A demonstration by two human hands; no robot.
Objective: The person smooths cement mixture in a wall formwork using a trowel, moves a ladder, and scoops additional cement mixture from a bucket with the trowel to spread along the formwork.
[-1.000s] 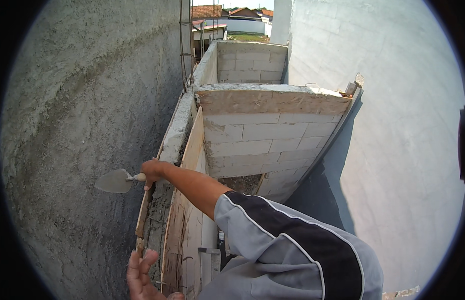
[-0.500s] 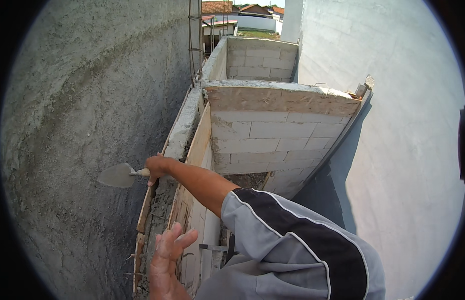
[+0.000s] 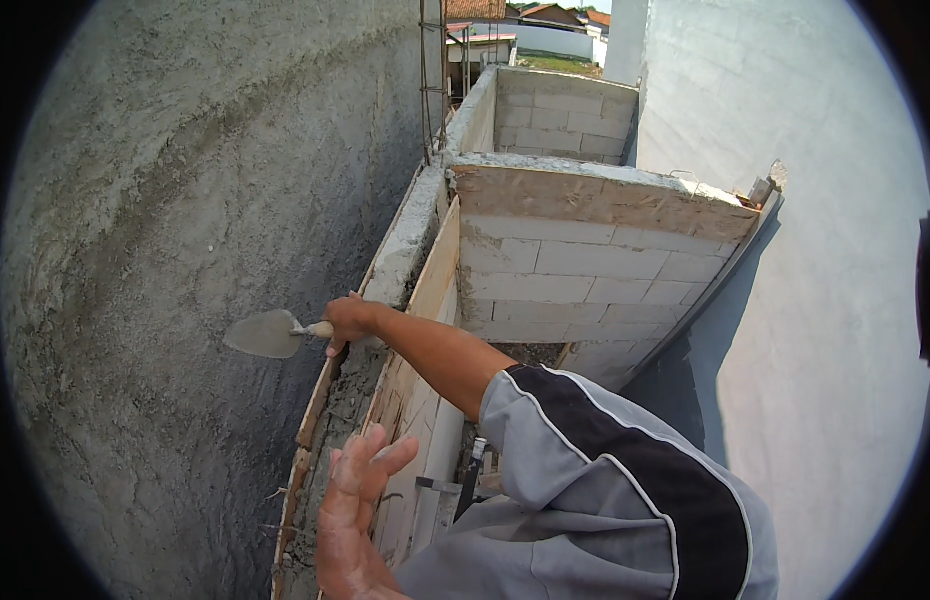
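My right hand (image 3: 353,318) grips the wooden handle of a trowel (image 3: 265,334) whose blade points left, over the outer edge of a narrow plywood form (image 3: 311,418). The form's top channel holds rough grey mortar (image 3: 340,405), with pale concrete (image 3: 405,255) farther along. Lower down, my left hand (image 3: 360,505) is raised with fingers apart and slightly bent, holding nothing, beside the inner board (image 3: 435,275). Whether it touches the board, I cannot tell.
A rough rendered wall (image 3: 155,300) rises on my left, a pale wall (image 3: 825,280) on my right. Ahead stand block cross-walls (image 3: 585,265), upright rebar (image 3: 427,90) and distant tiled roofs (image 3: 475,8). Wire ends stick out from the form; a dark metal tool (image 3: 470,475) lies below.
My left hand has come up and rightward along the form. My right hand still grips the trowel. The whole scene has shifted right in view.
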